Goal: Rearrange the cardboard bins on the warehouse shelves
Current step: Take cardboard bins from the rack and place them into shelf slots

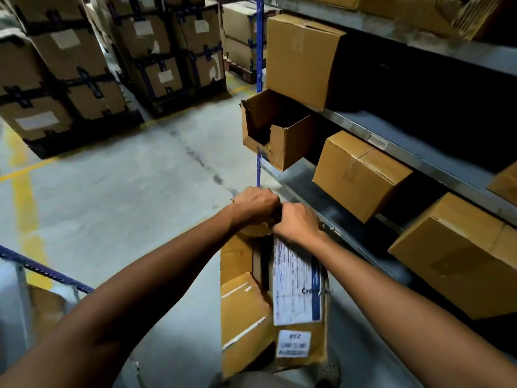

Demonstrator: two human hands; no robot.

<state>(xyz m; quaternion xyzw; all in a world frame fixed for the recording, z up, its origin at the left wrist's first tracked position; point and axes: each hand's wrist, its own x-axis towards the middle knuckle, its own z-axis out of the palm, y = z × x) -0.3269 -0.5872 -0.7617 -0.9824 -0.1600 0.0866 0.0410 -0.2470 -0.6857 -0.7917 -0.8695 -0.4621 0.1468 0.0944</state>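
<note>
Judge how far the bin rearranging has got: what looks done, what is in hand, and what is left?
Done: one open-front bin sits at the end of a shelf, overhanging its edge. In hand: the left hand and right hand both grip the top rim of a labelled bin, held off the shelves. Left: that bin has no spot yet, and the skewed closed box may want straightening.

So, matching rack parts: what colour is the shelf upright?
The upright is blue; head view shows it.
</note>
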